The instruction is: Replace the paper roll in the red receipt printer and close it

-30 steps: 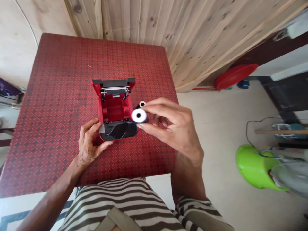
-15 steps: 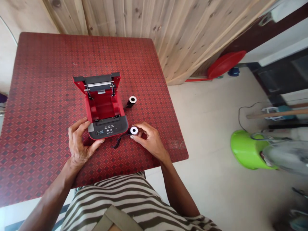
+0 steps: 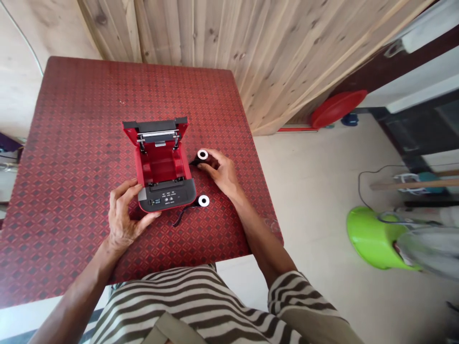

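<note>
A red and black label printer (image 3: 167,196) sits on the table with its lid (image 3: 154,126) raised and its red inner bay (image 3: 161,165) exposed; no roll shows inside. My left hand (image 3: 124,217) clasps its front left corner, thumb along the front edge and fingers at the side. To the right of the printer, my right hand (image 3: 223,174) has thumb and fingers closed around the farther black ribbon roll (image 3: 202,156), whose pale end faces up. Nearer to me stands a second black ribbon roll (image 3: 203,201), its loose dark tail trailing left by the printer's front.
The table (image 3: 82,143) has a red patterned top and meets a wooden plank wall (image 3: 229,38). Beyond its right edge, a green plastic stool (image 3: 373,239) and a red basin (image 3: 337,107) are on the pale floor. My striped shirt touches the near edge.
My right hand has left the nearer ribbon roll and moved away from me to the farther one, closing on it. My left hand stays on the printer. The whole view has shifted slightly.
</note>
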Tool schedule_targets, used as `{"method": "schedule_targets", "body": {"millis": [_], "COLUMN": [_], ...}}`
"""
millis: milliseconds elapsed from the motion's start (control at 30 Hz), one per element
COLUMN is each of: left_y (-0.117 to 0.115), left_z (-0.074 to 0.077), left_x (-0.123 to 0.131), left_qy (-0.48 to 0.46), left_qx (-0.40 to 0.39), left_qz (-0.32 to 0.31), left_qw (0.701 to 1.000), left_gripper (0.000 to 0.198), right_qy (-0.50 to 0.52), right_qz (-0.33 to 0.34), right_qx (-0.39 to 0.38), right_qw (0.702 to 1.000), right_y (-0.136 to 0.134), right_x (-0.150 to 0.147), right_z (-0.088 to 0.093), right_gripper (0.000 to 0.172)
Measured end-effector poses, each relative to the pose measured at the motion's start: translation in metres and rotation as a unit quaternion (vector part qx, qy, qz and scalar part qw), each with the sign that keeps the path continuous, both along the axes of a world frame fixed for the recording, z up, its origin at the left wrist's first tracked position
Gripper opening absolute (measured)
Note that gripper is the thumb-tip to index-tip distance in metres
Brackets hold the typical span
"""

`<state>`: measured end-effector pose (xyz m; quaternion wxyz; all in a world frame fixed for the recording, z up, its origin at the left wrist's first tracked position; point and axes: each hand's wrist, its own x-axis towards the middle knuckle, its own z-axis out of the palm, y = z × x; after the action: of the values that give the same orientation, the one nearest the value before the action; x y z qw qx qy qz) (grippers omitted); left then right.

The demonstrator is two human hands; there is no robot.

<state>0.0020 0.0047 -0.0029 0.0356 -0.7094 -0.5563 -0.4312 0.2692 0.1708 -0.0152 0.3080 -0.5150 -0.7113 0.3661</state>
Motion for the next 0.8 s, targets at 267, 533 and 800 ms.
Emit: {"method": "schedule_targets", "body": {"millis": [267, 533, 800], "left_y": [-0.001, -0.002, -0.003], "left_z": [-0.002, -0.002, -0.003], "left_x": [0.002, 0.004, 0.004], "left_qy": [-0.008, -0.018, -0.013], "left_qx": [-0.008, -0.006, -0.015], "left_qz": [0.01, 0.001, 0.003], "left_qw": [1.0, 1.0, 1.0], "left_gripper": [0.073, 0.075, 0.076], "right_qy": [0.123, -0.215, -0.403], "right_qz": [0.092, 0.318, 0.329], "right_qx": [-0.024, 0.142, 0.133], "right_qw": [0.988, 0.912, 0.844], "right_y": [-0.023, -0.025, -0.017], "right_x": [0.032, -0.044, -0.096], "right_z": [0.098, 0.15, 0.122], "right_gripper": [0.053, 0.027, 0.034]}}
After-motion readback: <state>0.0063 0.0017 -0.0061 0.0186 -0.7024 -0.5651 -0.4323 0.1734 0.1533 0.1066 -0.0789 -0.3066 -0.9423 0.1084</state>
